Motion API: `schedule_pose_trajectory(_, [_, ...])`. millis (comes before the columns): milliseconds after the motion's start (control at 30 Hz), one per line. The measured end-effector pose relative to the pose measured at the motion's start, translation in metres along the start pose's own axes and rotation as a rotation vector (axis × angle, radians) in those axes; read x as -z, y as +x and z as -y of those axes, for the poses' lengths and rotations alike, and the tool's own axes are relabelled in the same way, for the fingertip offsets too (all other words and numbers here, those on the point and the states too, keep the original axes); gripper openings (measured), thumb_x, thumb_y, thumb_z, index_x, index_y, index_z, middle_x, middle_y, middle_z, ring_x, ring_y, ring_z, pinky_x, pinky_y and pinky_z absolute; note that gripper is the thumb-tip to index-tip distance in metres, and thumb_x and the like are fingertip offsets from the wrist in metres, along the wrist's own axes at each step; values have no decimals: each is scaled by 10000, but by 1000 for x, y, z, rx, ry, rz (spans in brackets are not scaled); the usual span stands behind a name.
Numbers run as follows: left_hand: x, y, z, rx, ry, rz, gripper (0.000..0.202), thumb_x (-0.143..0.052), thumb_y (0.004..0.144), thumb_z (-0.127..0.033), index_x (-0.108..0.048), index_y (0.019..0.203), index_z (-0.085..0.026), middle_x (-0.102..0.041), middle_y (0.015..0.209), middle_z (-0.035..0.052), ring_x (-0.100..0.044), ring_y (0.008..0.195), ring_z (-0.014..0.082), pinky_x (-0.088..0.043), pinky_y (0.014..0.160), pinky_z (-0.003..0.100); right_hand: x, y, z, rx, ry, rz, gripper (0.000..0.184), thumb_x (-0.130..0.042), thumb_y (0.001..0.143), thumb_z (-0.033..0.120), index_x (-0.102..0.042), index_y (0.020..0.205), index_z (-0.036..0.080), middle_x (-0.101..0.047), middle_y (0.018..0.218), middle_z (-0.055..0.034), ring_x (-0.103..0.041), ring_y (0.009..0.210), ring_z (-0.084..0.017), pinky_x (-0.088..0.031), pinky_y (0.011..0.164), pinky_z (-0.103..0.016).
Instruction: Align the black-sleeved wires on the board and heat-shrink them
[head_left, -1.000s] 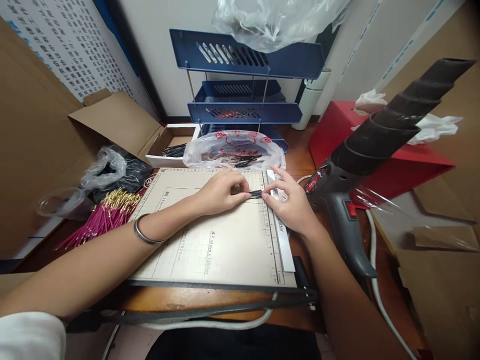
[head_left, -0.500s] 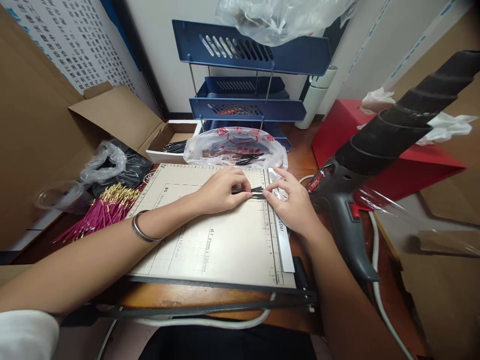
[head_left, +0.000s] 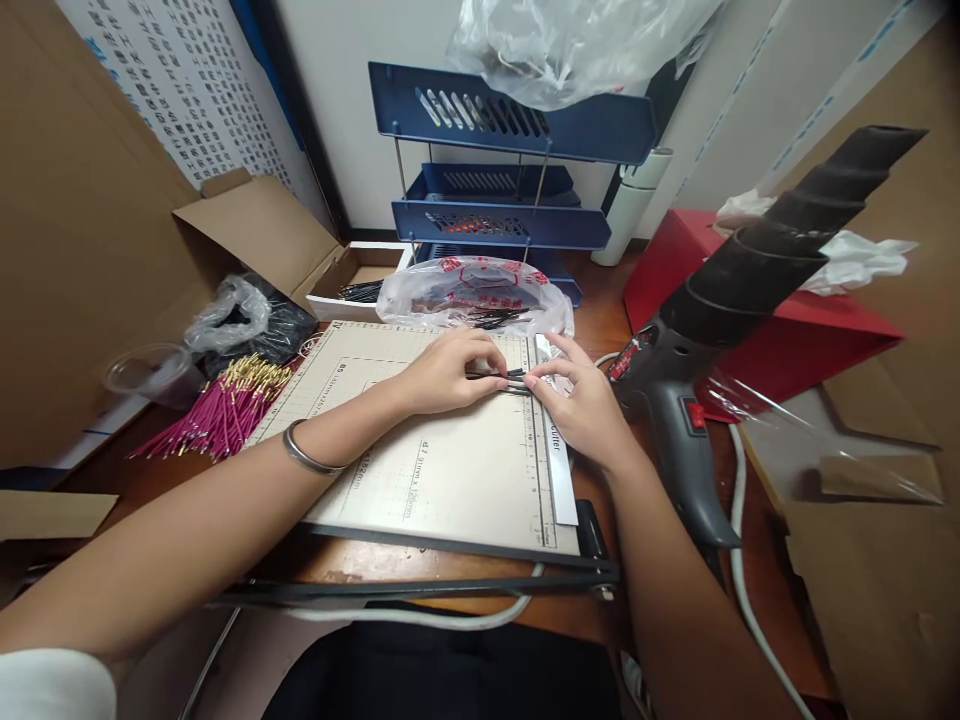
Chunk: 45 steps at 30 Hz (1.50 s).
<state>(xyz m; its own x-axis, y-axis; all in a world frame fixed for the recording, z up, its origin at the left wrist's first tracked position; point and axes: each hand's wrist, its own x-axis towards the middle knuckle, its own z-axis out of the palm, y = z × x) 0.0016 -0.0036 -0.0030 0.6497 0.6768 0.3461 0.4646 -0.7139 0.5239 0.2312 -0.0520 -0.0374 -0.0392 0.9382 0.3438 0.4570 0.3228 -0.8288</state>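
My left hand (head_left: 460,370) is closed around a small bundle of thin black wires (head_left: 516,383) just above the paper cutter's board (head_left: 457,470). The wires run to the right, toward the ruled edge of the board. At their right ends is my right hand (head_left: 574,400), its thumb and index finger pinched on the tips, its other fingers spread. Under that hand lies the cutter's white edge strip (head_left: 561,470). The cutter's long dark arm (head_left: 427,588) stretches along the near side, lowered away from the wires.
A grey heat gun (head_left: 690,420) stands close at right, before a red tissue box (head_left: 772,320). Purple wires with gold ends (head_left: 225,405) are piled at left. Behind are a plastic bag (head_left: 480,290), a blue rack (head_left: 502,225) and an open carton (head_left: 262,225).
The camera view has shifted slightly. Both hands stay at nearly the same place on the board, and the black wires' ends look a little more spread.
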Motion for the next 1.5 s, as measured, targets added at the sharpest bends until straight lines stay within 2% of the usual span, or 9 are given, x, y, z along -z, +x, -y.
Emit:
schedule_pose_trajectory(200, [0, -2, -3, -86, 9, -75, 154, -718, 986, -324, -819, 951, -212, -786, 942, 58, -660, 909, 216, -460, 897, 384, -1, -2, 8, 63, 2, -51, 218, -723, 904, 441, -811, 868, 244, -629, 1578, -128, -463, 1590, -389, -314, 1326, -648])
schedule_pose_trajectory(300, [-1, -2, -4, -103, -12, -113, 162, -701, 1003, -301, -805, 925, -205, -795, 907, 45, -663, 868, 203, -458, 880, 376, -2, -3, 14, 70, 33, -82, 206, -720, 907, 422, -814, 858, 245, -668, 1542, -120, -519, 1555, -376, -361, 1308, -633])
schedule_pose_trajectory(433, [-4, -3, -5, -115, -15, -237, 156, -702, 1007, -280, -791, 911, -196, -809, 911, 38, -677, 876, 200, -469, 886, 371, -1, -5, 19, 86, 68, -141, 221, -720, 914, 396, -857, 994, 242, -696, 1513, -110, -576, 1513, -357, -387, 1306, -623])
schedule_pose_trajectory(667, [-8, -2, -6, -103, 43, -356, 127, -742, 983, -266, -810, 902, -197, -821, 892, 32, -676, 833, 195, -471, 857, 374, -4, -9, 22, 112, 12, 9, 357, -664, 972, 374, -809, 1284, 276, -551, 1660, -66, -389, 1649, -339, -265, 1369, -657])
schedule_pose_trajectory(833, [-10, -3, -4, -145, 22, -381, 112, -747, 983, -230, -839, 927, -197, -822, 878, 40, -684, 798, 182, -473, 813, 361, -9, -10, 22, 138, -5, 48, 435, -618, 995, 349, -749, 1398, 249, -502, 1691, -77, -360, 1663, -329, -259, 1374, -649])
schedule_pose_trajectory(933, [-10, -3, -3, -181, 1, -391, 107, -752, 980, -206, -856, 950, -204, -822, 876, 44, -692, 791, 175, -479, 791, 349, -10, -10, 22, 130, 17, 62, 424, -605, 1006, 348, -751, 1395, 266, -494, 1696, -63, -368, 1660, -316, -270, 1374, -634])
schedule_pose_trajectory(1067, [-11, -3, -2, -152, -11, -372, 98, -773, 982, -242, -868, 961, -225, -822, 873, 41, -696, 788, 174, -488, 794, 351, -10, -10, 23, 106, 48, 48, 402, -634, 990, 355, -779, 1355, 271, -537, 1665, -62, -419, 1634, -318, -315, 1363, -610])
schedule_pose_trajectory(1300, [-10, -3, -9, -168, -57, -342, 107, -780, 978, -279, -852, 953, -204, -820, 889, 45, -693, 824, 181, -492, 817, 357, -10, -8, 28, 30, 155, -125, 230, -713, 932, 390, -880, 1016, 256, -738, 1446, -90, -635, 1462, -333, -424, 1299, -589])
schedule_pose_trajectory(1500, [-9, -3, -13, -182, -129, -332, 138, -751, 999, -297, -846, 950, -208, -823, 901, 47, -697, 833, 180, -500, 843, 367, -2, -7, 34, -88, 385, -56, 232, -821, 853, 464, -885, 976, 277, -704, 1498, -69, -628, 1468, -330, -417, 1299, -554])
